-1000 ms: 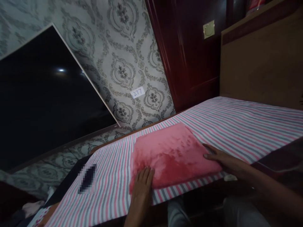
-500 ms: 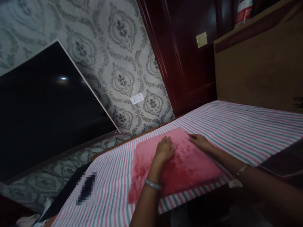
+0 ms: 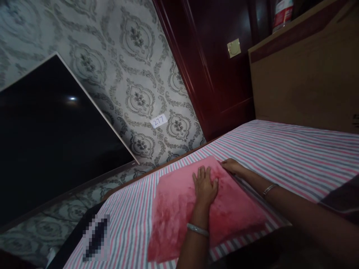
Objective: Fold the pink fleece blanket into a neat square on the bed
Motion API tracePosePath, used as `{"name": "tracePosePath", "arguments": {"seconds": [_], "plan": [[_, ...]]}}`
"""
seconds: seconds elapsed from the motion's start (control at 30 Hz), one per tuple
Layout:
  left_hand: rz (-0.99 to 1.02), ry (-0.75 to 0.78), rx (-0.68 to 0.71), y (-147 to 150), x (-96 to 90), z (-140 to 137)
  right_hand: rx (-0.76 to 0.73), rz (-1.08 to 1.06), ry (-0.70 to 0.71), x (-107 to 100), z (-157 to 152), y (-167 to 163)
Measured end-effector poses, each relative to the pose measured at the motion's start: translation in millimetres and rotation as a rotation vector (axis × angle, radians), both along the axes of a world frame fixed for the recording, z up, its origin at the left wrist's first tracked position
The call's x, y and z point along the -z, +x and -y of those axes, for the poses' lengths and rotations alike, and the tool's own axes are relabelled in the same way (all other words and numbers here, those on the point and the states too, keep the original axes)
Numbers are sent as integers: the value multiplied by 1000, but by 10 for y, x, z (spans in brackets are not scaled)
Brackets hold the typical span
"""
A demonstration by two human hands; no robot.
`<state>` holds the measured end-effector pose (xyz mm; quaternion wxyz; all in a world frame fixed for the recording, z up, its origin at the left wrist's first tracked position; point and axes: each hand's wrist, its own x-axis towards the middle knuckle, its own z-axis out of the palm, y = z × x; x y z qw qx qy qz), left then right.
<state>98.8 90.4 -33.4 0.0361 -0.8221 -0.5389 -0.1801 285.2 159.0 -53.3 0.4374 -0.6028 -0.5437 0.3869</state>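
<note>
A flat, square pink plush cushion [image 3: 174, 201] lies on the striped cloth, its pile smoothed lighter in some patches and darker red in others. My left hand [image 3: 205, 188] rests flat on its upper middle, open, with the fingers spread and pointing away from me. At the cushion's far right corner is my right hand [image 3: 233, 166], fingers curled at the edge; the fingertips are partly hidden. A greyish, see-through-looking strip runs along the cushion's right side, though I cannot make out what it is.
The pink, white and grey striped cloth [image 3: 280, 149] covers the table. A cardboard box [image 3: 305, 78] stands at the back right. On the left is a large dark screen [image 3: 56, 142]; a blurred-out item [image 3: 97, 238] lies near the cloth's left edge. Behind are patterned wallpaper and a dark red panel.
My left hand has moved right across the cushion and its fingers have spread. The right hand stays at the far right edge, its fingers now more hidden. The view has shifted slightly.
</note>
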Motion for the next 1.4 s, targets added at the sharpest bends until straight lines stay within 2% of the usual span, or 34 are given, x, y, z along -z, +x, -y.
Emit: {"name": "tracePosePath", "arguments": {"seconds": [0.33, 0.53, 0.6, 0.7, 0.8, 0.9, 0.97, 1.03, 1.17, 1.27, 1.33, 1.4], "plan": [[37, -59, -41, 21, -32, 25, 37, 108, 58, -83, -104, -119], [130, -51, -15, -14, 39, -7, 51, 290, 108, -265, -150, -182], [155, -17, -3, -36, 75, -31, 57, 340, 156, -309, -69, -210], [184, 111, 25, -59, 125, -62, 44, 385, 231, -278, 173, -208], [211, 254, 100, -55, 162, -77, 40, 392, 300, -135, 457, -137], [238, 303, 180, -33, 179, -79, 24, 223, 385, 37, 686, -64], [258, 254, 248, -25, 171, -85, -41, 59, 437, 112, 808, -71], [286, 155, 307, -33, 149, -97, -153, -2, 482, 136, 917, -139], [333, -37, 284, -70, 102, -112, -330, 127, 574, 86, 1072, -316], [423, -31, 264, -74, 80, -95, -374, 121, 565, 38, 1070, -284], [502, 13, 260, -64, 68, -73, -298, 93, 509, 13, 997, -165], [546, 47, 242, -55, 57, -53, -114, 131, 430, -7, 872, -27]]}}
